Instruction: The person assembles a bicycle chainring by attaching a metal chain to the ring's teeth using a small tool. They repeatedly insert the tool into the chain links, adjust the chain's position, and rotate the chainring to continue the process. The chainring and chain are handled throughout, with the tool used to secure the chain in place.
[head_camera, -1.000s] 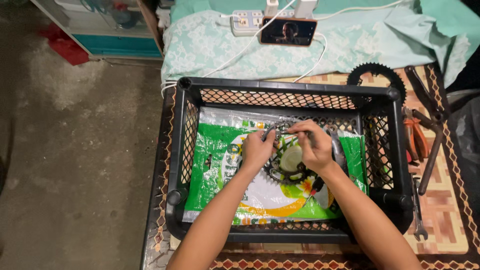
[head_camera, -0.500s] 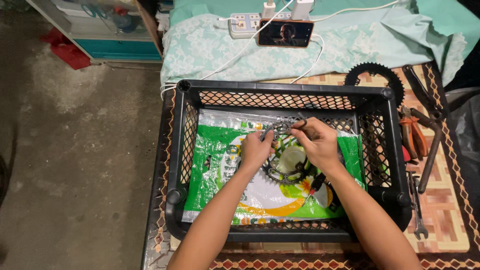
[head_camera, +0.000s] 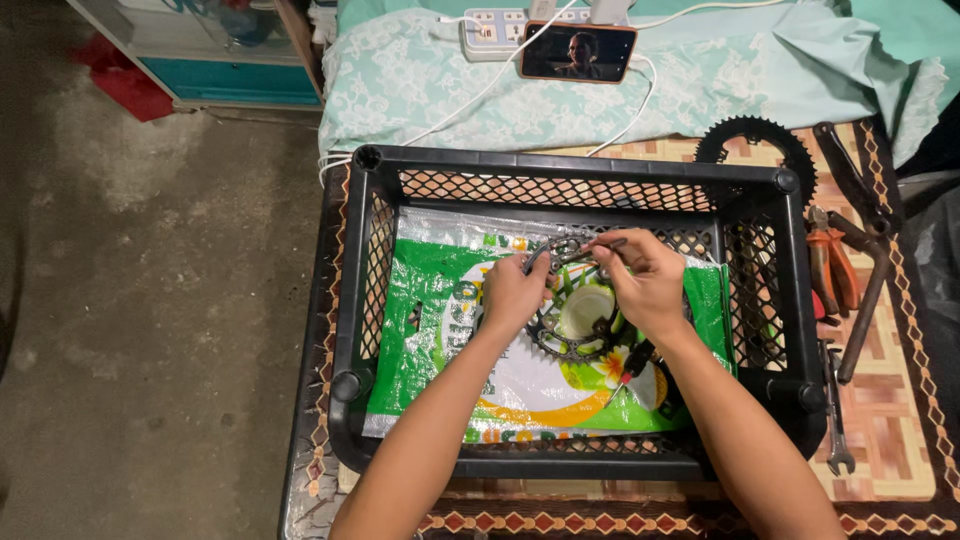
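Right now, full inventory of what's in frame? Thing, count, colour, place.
crate: 1, black mesh plastic, centre, on the table
plastic bag: 1, green and white, flat on the crate floor
chainring: 1, dark, on the bag under both hands
metal tool: 1, grey, gripped between both hands
second chainring: 1, black, behind the crate's far right corner
pliers: 1, orange-handled, right of the crate
long wrench: 1, dark, far right
small spanner: 1, grey, near right
phone: 1, screen lit, on the pale green cloth
power strip: 1, white, beside the phone
left hand: on the tool
right hand: on the tool
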